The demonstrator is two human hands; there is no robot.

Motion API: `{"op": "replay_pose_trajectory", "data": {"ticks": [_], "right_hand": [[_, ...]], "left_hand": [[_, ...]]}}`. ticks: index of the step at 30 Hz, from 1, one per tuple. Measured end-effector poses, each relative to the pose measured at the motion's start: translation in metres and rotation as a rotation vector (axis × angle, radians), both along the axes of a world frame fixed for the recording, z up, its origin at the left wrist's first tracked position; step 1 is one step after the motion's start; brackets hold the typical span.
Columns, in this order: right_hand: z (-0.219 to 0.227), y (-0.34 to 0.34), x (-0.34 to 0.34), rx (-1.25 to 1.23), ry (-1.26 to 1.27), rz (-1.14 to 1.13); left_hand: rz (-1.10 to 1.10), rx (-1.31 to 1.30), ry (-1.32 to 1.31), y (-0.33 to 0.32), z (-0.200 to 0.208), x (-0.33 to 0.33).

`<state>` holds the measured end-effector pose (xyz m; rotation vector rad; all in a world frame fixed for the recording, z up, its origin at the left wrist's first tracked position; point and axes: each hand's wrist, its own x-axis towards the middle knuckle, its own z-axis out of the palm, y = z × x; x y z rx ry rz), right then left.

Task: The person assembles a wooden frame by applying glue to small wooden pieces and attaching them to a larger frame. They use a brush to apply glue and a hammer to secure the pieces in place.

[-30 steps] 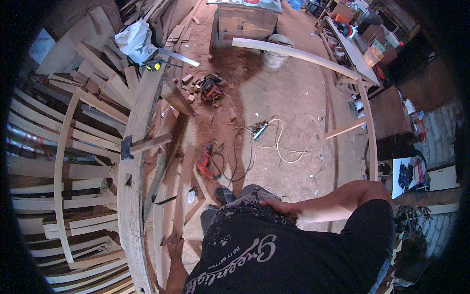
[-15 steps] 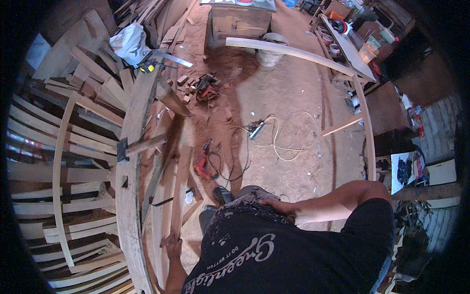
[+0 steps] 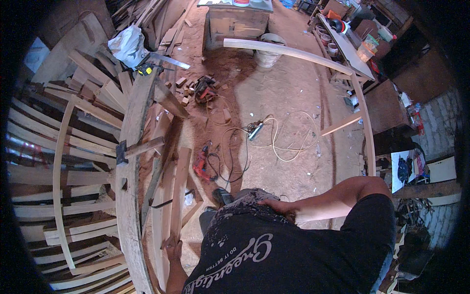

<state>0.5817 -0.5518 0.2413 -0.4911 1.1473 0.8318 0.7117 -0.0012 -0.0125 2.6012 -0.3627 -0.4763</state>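
My left hand (image 3: pixel 171 246) is at the near end of a narrow wooden plank (image 3: pixel 181 183), low on the left beside the bench. Its fingers look curled over the plank's edge. The plank slants away from me, next to a paler board (image 3: pixel 166 201). Against my waist lies my right hand (image 3: pixel 275 205), with the elbow bent out to the right. It rests on my dark, speckled shirt (image 3: pixel 245 230) and no object shows in it; some of its fingers are hidden. A red power drill (image 3: pixel 201 164) lies on the floor beyond the planks.
A long, thick wooden bench (image 3: pixel 128 147) runs along my left, with a tape measure (image 3: pixel 145 69) on its far end. Wooden slats (image 3: pixel 63 208) are stacked beyond it. A red power tool (image 3: pixel 205 90), tangled cords (image 3: pixel 279 142) and a wooden frame (image 3: pixel 289 50) are ahead.
The view has shifted very slightly. My left hand stays by the plank's near end and my right hand stays at my waist.
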Motion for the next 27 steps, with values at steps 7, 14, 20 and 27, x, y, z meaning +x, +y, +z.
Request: {"op": "replay_pose_trajectory", "data": {"ticks": [7, 14, 20, 27], "right_hand": [[0.005, -0.002, 0.002, -0.02, 0.025, 0.02], [0.005, -0.004, 0.005, 0.035, 0.086, -0.035], [0.01, -0.002, 0.006, 0.028, 0.05, -0.089], [0.008, -0.002, 0.004, 0.042, 0.073, -0.068]], "left_hand": [[-0.129, 0.104, -0.039, 0.003, 0.001, 0.001], [-0.211, 0.197, -0.13, -0.003, 0.012, 0.002], [-0.111, 0.205, -0.049, -0.001, 0.005, 0.001], [-0.271, 0.253, -0.155, 0.019, -0.013, -0.001]]}}
